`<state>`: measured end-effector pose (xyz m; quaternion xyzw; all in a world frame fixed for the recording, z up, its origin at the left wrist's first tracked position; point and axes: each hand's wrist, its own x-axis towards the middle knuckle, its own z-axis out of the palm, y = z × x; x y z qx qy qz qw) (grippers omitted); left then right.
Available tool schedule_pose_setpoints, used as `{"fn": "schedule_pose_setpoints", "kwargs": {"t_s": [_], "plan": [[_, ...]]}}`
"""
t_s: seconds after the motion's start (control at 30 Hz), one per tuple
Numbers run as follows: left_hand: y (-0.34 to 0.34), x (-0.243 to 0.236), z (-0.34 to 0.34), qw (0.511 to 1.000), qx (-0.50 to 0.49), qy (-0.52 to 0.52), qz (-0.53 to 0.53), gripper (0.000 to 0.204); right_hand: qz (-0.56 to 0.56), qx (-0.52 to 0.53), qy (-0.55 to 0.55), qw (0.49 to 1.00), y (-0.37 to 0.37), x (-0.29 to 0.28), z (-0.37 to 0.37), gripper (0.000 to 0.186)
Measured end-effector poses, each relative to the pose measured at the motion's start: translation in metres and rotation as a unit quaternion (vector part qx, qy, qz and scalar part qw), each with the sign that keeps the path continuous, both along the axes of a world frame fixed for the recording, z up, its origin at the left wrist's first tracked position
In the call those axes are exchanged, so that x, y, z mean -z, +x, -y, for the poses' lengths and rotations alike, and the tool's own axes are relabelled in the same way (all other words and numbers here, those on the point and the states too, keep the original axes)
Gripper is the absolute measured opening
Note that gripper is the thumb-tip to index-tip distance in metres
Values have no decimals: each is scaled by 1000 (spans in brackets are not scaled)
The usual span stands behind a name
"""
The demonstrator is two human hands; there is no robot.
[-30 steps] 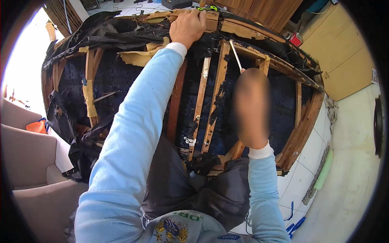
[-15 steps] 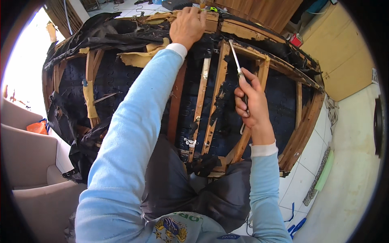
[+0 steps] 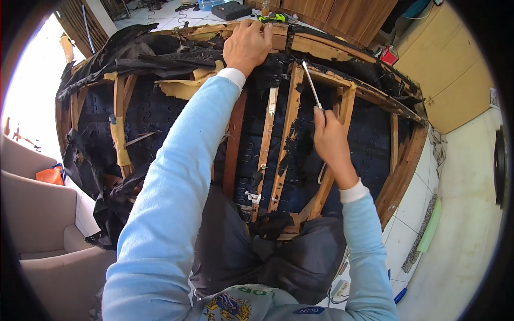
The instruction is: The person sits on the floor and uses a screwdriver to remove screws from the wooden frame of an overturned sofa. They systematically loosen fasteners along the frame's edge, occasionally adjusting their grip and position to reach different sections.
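Note:
A stripped wooden sofa frame lies in front of my legs, torn black fabric hanging from its far rail and left side. My left hand reaches across to the far rail, fingers bent over its wood. In my right hand is a screwdriver with a long metal shaft, its handle hidden by my closed fingers. The shaft points away from me, and its tip is by the far end of a wooden slat. Whether the tip touches the wood I cannot tell. Yellow foam scraps cling near the left forearm.
Grey-beige armchairs stand at the left. Beyond the frame are a black case, a yellow-green tool and wooden cabinet doors. A green-and-speckled strip lies on the white tiles at right.
My right hand has turned, knuckles now upward, and the screwdriver tip has dropped slightly toward me. The view has tilted a little; my left hand keeps its place on the rail.

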<state>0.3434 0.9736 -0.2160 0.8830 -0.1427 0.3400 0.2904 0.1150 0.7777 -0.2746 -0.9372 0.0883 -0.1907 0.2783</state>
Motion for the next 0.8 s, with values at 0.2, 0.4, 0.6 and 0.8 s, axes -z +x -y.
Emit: {"fn": "schedule_pose_setpoints", "kwargs": {"t_s": [0.2, 0.4, 0.6, 0.8], "plan": [[2, 5, -4, 1000, -14, -16, 5, 48, -236, -122, 771, 579, -12, -51, -25, 47], [0, 1, -4, 999, -11, -28, -25, 47, -149, -235, 953, 121, -4, -64, -41, 39], [6, -2, -10, 999, -12, -33, -35, 47, -147, -78, 640, 750, -21, -28, -35, 44], [0, 0, -5, 998, -8, -54, -37, 46, 43, -13, 55, 997, -3, -19, 2, 37]]}}
